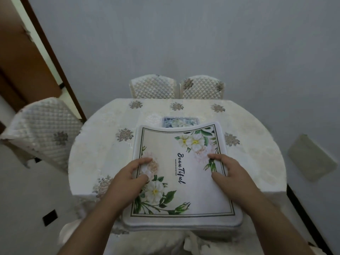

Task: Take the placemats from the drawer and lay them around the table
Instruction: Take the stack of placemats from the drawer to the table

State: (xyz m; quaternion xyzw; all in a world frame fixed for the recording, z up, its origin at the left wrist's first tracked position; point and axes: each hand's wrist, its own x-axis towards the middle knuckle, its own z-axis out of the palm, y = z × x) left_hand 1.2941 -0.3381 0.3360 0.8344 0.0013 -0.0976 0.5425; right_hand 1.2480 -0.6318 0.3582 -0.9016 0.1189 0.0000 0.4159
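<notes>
A: Placemats, where?

B: Stack of placemats (181,183) at 6 o'clock on the table (103,144), near edge hanging just over the rim. Top one is white, floral, script reads "Beau Tiful". Far edge curls up.

A: Hands?

B: Both on the stack. Left hand (131,174) at the 9 o'clock edge, thumb on top, fingers curled round the edge, gripping. Right hand (227,171) at the 3 o'clock edge, same thing: thumb on top, fingers wrapped over the side.

A: How many in the stack?

B: Can't tell, only layered edges showing at the near side.

A: Anything already laid?

B: One blue floral mat (180,122) flat at table centre, toward 12 o'clock, half hidden behind the curled edge.

A: Rest?

B: Cream floral tablecloth (257,153) covers the table. Two quilted chairs (176,87) side by side at 12 o'clock, another chair (44,129) at 9 to 10 o'clock. Brown door (22,57) far left.
</notes>
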